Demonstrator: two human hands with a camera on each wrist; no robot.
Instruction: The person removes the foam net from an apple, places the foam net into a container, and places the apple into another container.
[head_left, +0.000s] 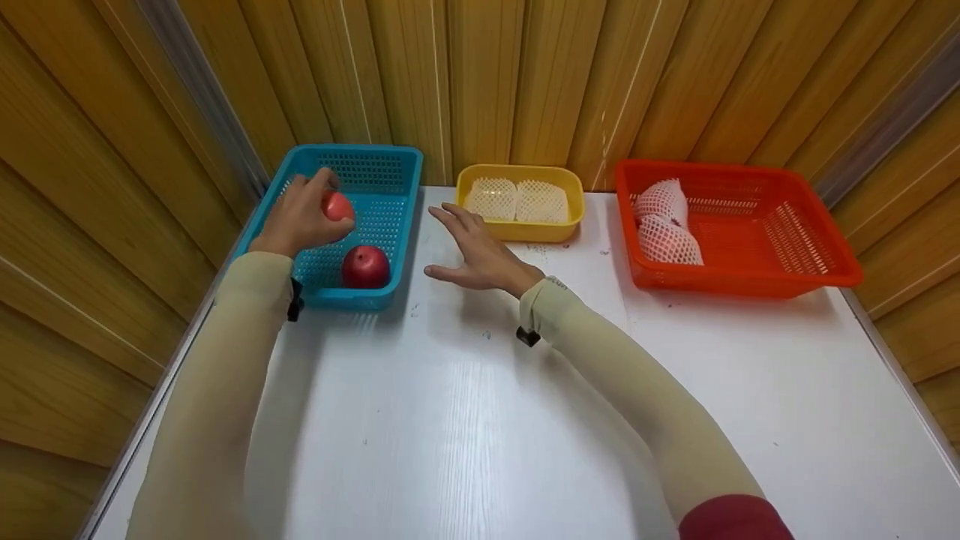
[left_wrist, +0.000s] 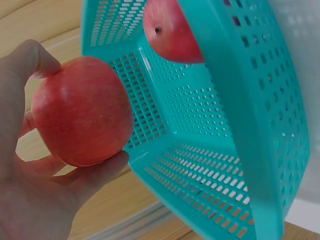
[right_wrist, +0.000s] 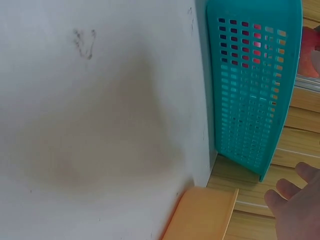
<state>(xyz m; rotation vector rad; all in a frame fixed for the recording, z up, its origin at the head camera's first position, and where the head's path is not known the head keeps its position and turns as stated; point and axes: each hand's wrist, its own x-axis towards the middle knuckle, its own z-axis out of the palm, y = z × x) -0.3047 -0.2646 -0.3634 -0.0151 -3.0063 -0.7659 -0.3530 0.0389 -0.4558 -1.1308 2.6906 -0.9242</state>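
My left hand (head_left: 300, 214) grips a red apple (left_wrist: 82, 111) above the blue basket (head_left: 409, 217), thumb on one side and fingers curled round the other. A second, darker red apple (head_left: 365, 267) lies in the near right corner of that basket. My right hand (head_left: 480, 251) hovers over the white table between the blue basket and the yellow basket (head_left: 536, 232), fingers spread and holding nothing. In the right wrist view, its fingertips (right_wrist: 287, 189) show at the lower right, beside the blue basket's outer wall.
Inside the yellow basket sit two pale foam-net pieces (head_left: 541, 201). At the right stands a red basket (head_left: 750, 281) with two white foam-net wrapped items (head_left: 667, 240) along its left side. Wood-look panels (head_left: 487, 82) wall in the table (head_left: 450, 435) at the back and sides.
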